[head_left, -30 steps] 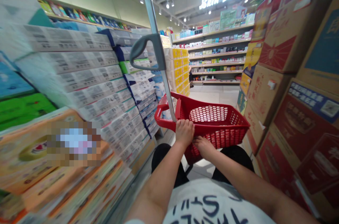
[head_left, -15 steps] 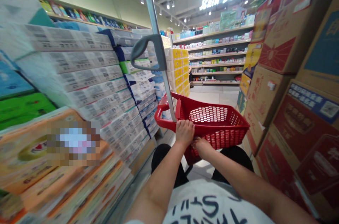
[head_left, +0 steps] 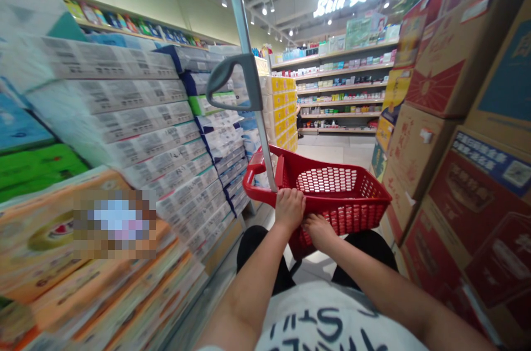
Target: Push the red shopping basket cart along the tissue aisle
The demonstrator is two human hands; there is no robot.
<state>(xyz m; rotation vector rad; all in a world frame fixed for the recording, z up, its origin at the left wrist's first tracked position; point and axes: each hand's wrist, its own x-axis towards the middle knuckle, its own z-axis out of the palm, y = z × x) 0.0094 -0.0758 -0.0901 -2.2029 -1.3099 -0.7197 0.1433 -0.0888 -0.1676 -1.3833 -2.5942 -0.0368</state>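
Head view: in a supermarket aisle, the left hand is curled closed over the near rim of a red basket, right at the foot of its raised grey handle. The right hand lies against the basket's near wall just below the rim; whether it grips cannot be told. The basket stands low ahead of the person's knees, between stacked tissue packs on the left and cardboard boxes on the right
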